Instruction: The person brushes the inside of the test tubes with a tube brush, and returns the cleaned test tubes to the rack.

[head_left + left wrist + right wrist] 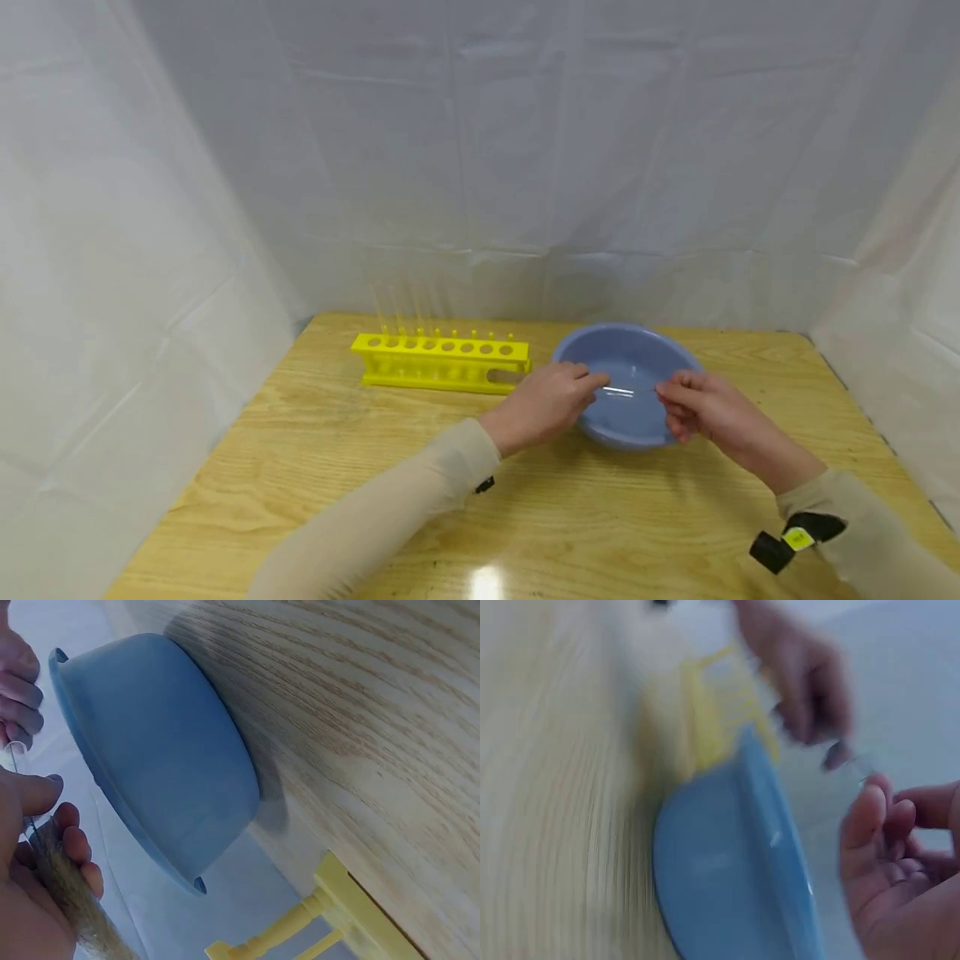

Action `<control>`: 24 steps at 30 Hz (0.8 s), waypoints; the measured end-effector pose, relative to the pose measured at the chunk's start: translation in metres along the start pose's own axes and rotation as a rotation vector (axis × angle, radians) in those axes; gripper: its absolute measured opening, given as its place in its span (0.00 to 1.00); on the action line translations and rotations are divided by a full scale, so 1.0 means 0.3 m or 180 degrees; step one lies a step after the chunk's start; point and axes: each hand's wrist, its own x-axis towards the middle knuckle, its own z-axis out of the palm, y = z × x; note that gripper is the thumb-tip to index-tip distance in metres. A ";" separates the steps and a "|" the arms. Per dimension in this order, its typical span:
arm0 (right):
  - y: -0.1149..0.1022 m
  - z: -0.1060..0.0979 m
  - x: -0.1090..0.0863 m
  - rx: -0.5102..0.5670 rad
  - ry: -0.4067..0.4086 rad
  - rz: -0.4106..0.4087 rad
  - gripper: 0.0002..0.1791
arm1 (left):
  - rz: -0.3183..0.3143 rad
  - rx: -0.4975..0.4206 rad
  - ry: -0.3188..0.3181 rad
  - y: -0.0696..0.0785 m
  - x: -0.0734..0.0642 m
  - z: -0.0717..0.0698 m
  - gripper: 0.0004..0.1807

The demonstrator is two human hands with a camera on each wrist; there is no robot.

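Observation:
My left hand (pixel 543 404) grips a clear glass test tube (pixel 16 755) held sideways above the blue basin (pixel 622 333). Brown bristles of a test tube brush (pixel 71 896) show inside the tube, along the palm. The brush's thin wire comes out at the tube's mouth, on the side of my right hand (pixel 708 408). Thumb and fingertips of the right hand pinch this wire over the right part of the basin. Seen from the right wrist, the tube's end lies close to the right fingertips (pixel 866 814).
Left of the basin stands a yellow test tube rack (pixel 438 347) with a row of holes and pegs. Several clear test tubes (pixel 397 308) stand upright at its left end. Both are on a wooden table (pixel 360 467), with pale sheeting (pixel 495 167) hanging behind and at the sides.

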 end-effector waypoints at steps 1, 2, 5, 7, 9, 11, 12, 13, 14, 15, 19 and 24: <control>0.005 0.004 -0.002 -0.0255 0.0105 -0.0181 0.15 | -0.0053 -0.0102 -0.0035 0.000 0.000 -0.003 0.17; 0.011 0.008 -0.004 -0.0567 0.0214 -0.0414 0.13 | -0.0108 -0.0204 -0.0081 -0.001 0.001 -0.006 0.18; 0.032 0.015 -0.002 -0.1684 0.0553 -0.1321 0.07 | -0.0271 -0.0533 -0.0210 -0.005 -0.002 -0.013 0.18; 0.044 0.015 0.003 -0.2378 0.0774 -0.1945 0.11 | -0.0363 -0.0685 -0.0279 -0.010 -0.005 -0.013 0.18; 0.053 0.014 0.011 -0.2918 0.0960 -0.2471 0.11 | -0.0415 -0.0771 -0.0314 -0.013 -0.008 -0.012 0.18; 0.057 0.013 0.018 -0.3250 0.1079 -0.2885 0.14 | -0.0425 -0.0811 -0.0327 -0.015 -0.010 -0.010 0.18; 0.058 0.012 0.021 -0.3355 0.1122 -0.3062 0.17 | -0.0416 -0.0812 -0.0333 -0.016 -0.011 -0.008 0.17; 0.058 0.012 0.024 -0.3448 0.1158 -0.3220 0.20 | -0.0402 -0.0817 -0.0337 -0.017 -0.012 -0.005 0.17; 0.056 0.012 0.026 -0.3530 0.1190 -0.3364 0.23 | -0.0391 -0.0820 -0.0340 -0.018 -0.012 -0.004 0.17; 0.054 0.012 0.027 -0.3571 0.1207 -0.3493 0.23 | -0.0379 -0.0820 -0.0349 -0.019 -0.013 -0.001 0.17; 0.043 0.011 0.027 -0.3706 0.1185 -0.3782 0.22 | -0.0362 -0.0836 -0.0379 -0.018 -0.015 0.001 0.18; 0.039 0.014 0.022 -0.3526 0.0992 -0.3652 0.20 | -0.0361 -0.0824 -0.0383 -0.015 -0.018 -0.005 0.18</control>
